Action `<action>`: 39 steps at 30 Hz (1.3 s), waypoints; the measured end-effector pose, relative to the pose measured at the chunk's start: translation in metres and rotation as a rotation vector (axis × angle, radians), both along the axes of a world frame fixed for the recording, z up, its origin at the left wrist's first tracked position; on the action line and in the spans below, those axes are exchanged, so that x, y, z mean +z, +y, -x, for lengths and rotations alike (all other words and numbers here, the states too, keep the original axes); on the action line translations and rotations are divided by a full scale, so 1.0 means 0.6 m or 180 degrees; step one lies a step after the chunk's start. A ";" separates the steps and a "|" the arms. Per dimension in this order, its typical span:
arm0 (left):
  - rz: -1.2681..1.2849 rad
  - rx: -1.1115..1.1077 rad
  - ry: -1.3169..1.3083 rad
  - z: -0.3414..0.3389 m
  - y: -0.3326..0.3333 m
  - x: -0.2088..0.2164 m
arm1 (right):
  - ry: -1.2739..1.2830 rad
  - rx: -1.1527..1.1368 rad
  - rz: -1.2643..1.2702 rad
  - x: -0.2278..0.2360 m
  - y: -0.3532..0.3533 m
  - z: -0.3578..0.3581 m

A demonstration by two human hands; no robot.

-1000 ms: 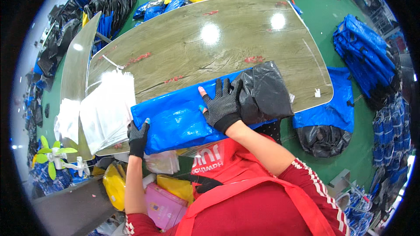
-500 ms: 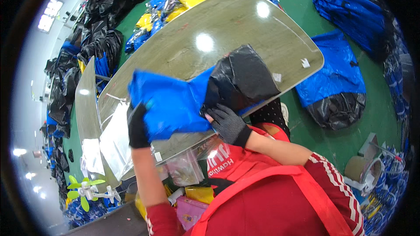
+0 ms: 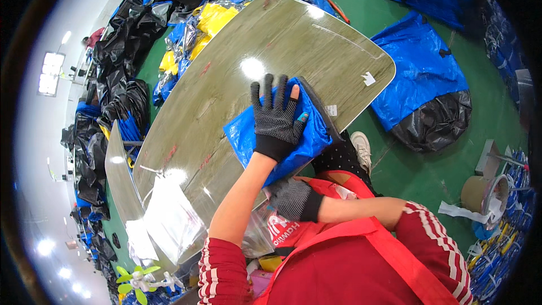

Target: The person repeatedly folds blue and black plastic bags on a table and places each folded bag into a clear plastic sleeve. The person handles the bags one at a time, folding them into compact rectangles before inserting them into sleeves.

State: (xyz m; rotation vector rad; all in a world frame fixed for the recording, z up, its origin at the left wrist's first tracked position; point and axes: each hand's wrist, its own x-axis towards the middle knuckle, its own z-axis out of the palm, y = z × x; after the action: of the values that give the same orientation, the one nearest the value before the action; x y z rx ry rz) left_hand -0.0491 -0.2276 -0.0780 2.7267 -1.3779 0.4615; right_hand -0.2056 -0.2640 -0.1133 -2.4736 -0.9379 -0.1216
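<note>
My left hand, in a grey dotted glove with bare thumb and index fingertips, lies flat with fingers spread on a folded blue bag. The bag is a compact bundle at the near edge of the wood-look table, with a dark strip along its right side. My right hand, gloved alike, is low at the table edge just below the bundle. Its fingers point left beside clear plastic bags; they are blurred and partly hidden, so their grip is unclear.
A blue and black bag lies on the green floor at right. White sheets rest on the table's left end, near a small green fan. A tape roll stands at lower right. Packed blue and yellow bags lie beyond the table.
The spread-out blue and black bag is now folded into a smaller blue bundle. My left hand has moved right onto it; my right hand has left it and dropped toward the table's near edge.
</note>
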 end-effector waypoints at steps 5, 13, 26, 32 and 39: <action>-0.0151 -0.0180 0.0539 -0.036 -0.024 -0.030 | -0.0443 -0.1254 -0.1290 0.016 -0.123 -0.061; 0.0636 -0.0573 0.3264 -0.116 0.088 -0.018 | -0.0994 -0.0580 -0.0244 0.008 -0.237 -0.063; 0.0503 0.1725 0.0037 0.130 0.257 -0.167 | 0.3849 -0.1703 -0.3678 -0.048 -0.336 0.015; 0.1387 0.1028 0.0826 0.083 0.260 -0.105 | 0.4399 -0.2056 -0.4014 -0.054 -0.348 0.009; 0.1230 0.1363 0.0765 0.143 0.311 -0.132 | 0.3513 -0.1074 -0.2613 -0.015 -0.326 -0.040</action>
State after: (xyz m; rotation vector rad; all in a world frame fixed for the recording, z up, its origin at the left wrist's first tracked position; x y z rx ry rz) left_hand -0.1348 -0.0408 -0.1574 2.6257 -0.5745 0.3551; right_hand -0.1819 -0.4594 -0.1221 -1.4997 0.0446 0.5761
